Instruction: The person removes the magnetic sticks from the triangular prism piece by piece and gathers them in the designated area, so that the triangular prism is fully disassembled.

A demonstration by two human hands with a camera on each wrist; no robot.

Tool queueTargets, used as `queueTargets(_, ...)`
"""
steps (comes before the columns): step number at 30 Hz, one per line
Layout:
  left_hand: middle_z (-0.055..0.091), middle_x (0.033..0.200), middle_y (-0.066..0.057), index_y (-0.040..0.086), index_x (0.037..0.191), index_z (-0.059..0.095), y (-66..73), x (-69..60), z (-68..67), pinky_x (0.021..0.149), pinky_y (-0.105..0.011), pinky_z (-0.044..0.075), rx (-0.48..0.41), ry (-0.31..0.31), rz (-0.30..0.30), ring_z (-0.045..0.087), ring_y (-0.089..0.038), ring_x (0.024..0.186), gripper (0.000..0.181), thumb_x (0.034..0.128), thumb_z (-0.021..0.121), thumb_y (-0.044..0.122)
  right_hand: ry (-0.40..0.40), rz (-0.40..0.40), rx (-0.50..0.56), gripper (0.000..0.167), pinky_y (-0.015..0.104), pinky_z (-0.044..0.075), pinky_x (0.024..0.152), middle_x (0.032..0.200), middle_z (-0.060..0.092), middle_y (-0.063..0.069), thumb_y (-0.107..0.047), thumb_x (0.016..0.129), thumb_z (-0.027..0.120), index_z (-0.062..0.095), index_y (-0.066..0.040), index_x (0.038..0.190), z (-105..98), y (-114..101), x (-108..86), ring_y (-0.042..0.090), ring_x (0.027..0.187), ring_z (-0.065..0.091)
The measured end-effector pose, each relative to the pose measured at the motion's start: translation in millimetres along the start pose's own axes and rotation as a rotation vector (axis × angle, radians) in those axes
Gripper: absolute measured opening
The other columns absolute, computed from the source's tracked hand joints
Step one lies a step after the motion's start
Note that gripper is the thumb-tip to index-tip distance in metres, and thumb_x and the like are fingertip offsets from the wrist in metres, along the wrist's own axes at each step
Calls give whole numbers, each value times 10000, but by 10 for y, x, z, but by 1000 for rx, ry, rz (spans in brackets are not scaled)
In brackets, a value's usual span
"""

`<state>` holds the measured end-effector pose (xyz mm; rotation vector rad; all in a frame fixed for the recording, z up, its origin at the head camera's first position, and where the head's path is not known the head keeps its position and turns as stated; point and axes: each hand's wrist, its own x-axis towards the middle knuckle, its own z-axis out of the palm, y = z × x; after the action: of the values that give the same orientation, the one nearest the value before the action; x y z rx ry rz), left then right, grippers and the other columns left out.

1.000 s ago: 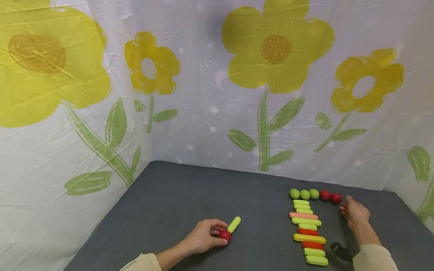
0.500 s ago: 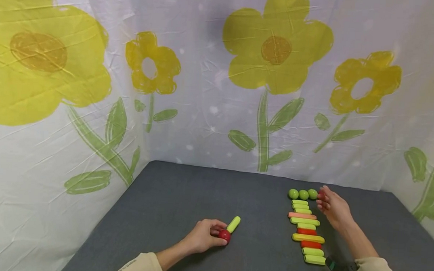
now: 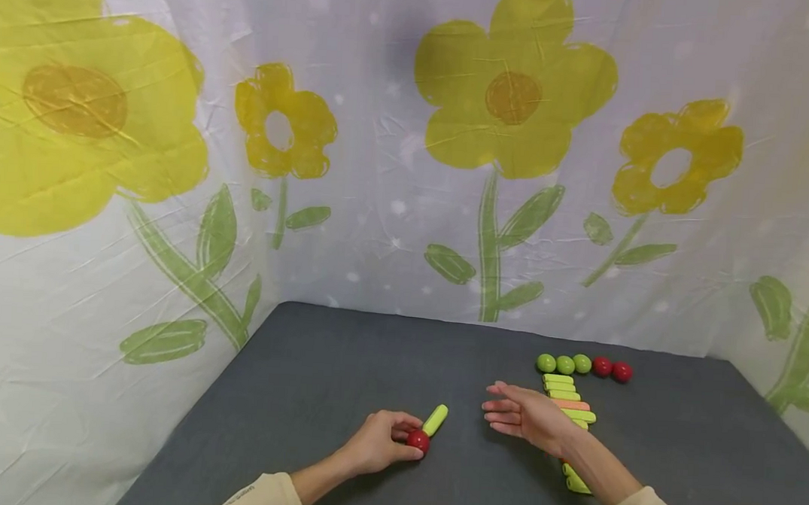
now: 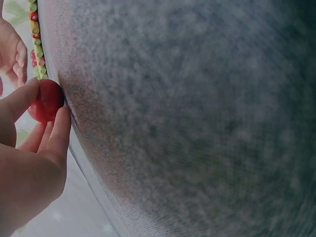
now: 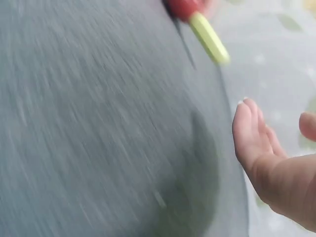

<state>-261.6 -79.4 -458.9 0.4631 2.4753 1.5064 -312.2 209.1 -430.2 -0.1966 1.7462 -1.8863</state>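
Note:
My left hand (image 3: 377,441) pinches a shiny red ball (image 3: 418,439) between thumb and fingers, low over the dark table. In the left wrist view, the fingertips sit on either side of that ball (image 4: 49,101). A short yellow-green stick (image 3: 435,419) has one end against the ball; whether they are joined I cannot tell. The right wrist view shows this stick (image 5: 210,38) slanting away from the ball. My right hand (image 3: 529,420) is in the air left of a column of coloured sticks (image 3: 570,405), fingers extended and holding nothing. Its forearm hides several lower sticks.
Behind the column, three green balls (image 3: 565,365) and two red balls (image 3: 612,368) form a row on the dark grey table (image 3: 332,355). A white cloth (image 3: 372,228) printed with yellow flowers hangs behind the table and at its sides.
My right hand has moved from beside the red balls at the far right, leftward and nearer, across the column of sticks. My left hand keeps its hold on the red ball.

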Motion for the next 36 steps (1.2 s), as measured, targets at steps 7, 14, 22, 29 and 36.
queueTargets(7,679,988,-90,-20,1100,666,-10,-4,10,742,-352,540,-3,0,28,664,-235,902,362,768,793,42,-20,65,8,599,359,493,883,1041,653,115,-340,1004,496,368,133,1348,448,202,158,208,951,651)
queueTargets(14,686,1005,-113,-39,1121,665,-27,-9,12,729,-315,539,-15,-14,48,668,-213,902,382,771,791,43,4,76,136,468,371,489,888,1028,622,151,-262,1024,462,406,108,1305,692,302,243,220,939,646)
queueTargets(22,689,1007,-126,-58,1123,663,-42,-14,9,732,-299,536,-7,-9,77,668,-195,903,386,772,789,41,-2,60,188,386,357,500,867,960,634,136,-253,1033,443,479,92,1200,822,382,315,208,898,656)
queueTargets(29,699,982,-106,-49,1104,679,-43,-11,10,726,-276,533,-1,-9,80,666,-152,882,364,771,791,48,7,54,206,439,361,493,880,955,610,129,-243,1045,409,358,124,1281,846,403,313,192,882,648)
queueTargets(36,695,982,-114,-54,1081,684,-52,-16,10,725,-286,536,-15,-19,90,669,-176,889,338,768,786,20,52,44,210,365,352,512,843,895,626,113,-252,1054,373,486,92,1099,840,419,316,187,829,658)
